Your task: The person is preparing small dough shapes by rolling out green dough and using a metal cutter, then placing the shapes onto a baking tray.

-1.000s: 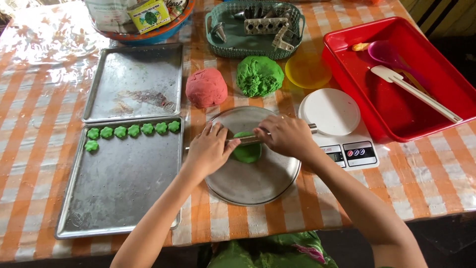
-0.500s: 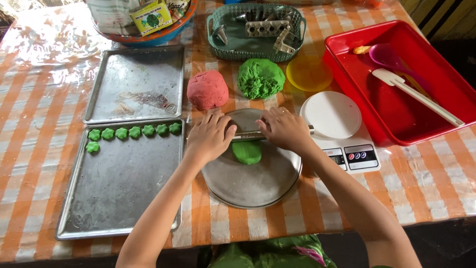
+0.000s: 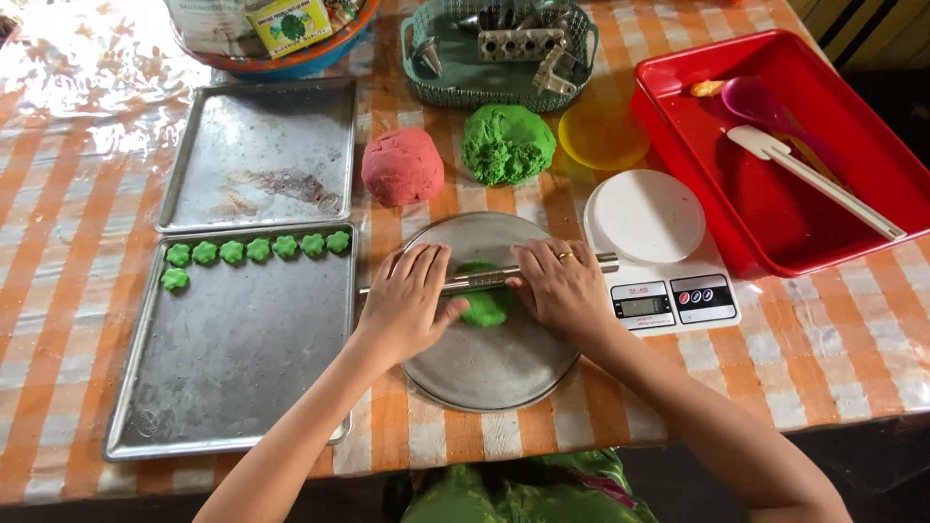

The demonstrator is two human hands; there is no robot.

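Note:
My left hand [image 3: 407, 302] and my right hand [image 3: 562, 291] press palms down on a thin metal rolling pin [image 3: 487, 280] that lies across a small flat piece of green dough [image 3: 484, 305]. The dough rests on a round metal plate [image 3: 489, 363] in front of me. Fingers of both hands are stretched out over the pin. A gold ring sits on a finger of my right hand.
A metal baking tray [image 3: 232, 387] to the left carries several green flower-shaped pieces [image 3: 257, 250]; a second tray [image 3: 262, 145] lies behind it. Red dough ball [image 3: 402, 167], green dough ball [image 3: 508, 143], yellow lid [image 3: 603, 136], kitchen scale [image 3: 659, 247], red bin [image 3: 775, 203] with spatula [image 3: 814, 179], green basket [image 3: 499, 44].
Both hands have rolled the pin away from me over the green dough, which now shows below the pin and looks flatter.

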